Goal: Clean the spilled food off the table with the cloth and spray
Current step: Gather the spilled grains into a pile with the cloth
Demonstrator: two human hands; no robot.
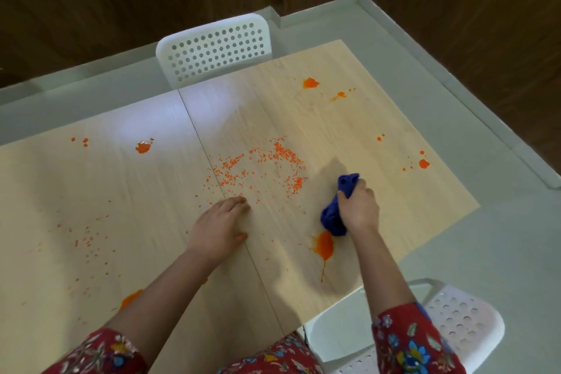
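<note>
A light wooden table (364, 118) is scattered with orange food. Small orange crumbs (261, 164) lie in a loose ring at the middle, and more thin crumbs (86, 240) lie at the left. Wet orange blobs sit near my right wrist (324, 244), at the far side (310, 83), at the right edge (423, 163) and at the left middle (143, 146). My right hand (359, 209) is shut on a bunched blue cloth (334, 215), pressed on the table just above the near blob. My left hand (221, 228) rests flat on the table, fingers spread, holding nothing. No spray bottle is in view.
A white perforated chair (215, 48) stands at the table's far side. Another white chair (455, 322) stands at the near right corner. A seam (197, 133) runs across the tabletop between two panels. Grey floor and dark wooden walls surround the table.
</note>
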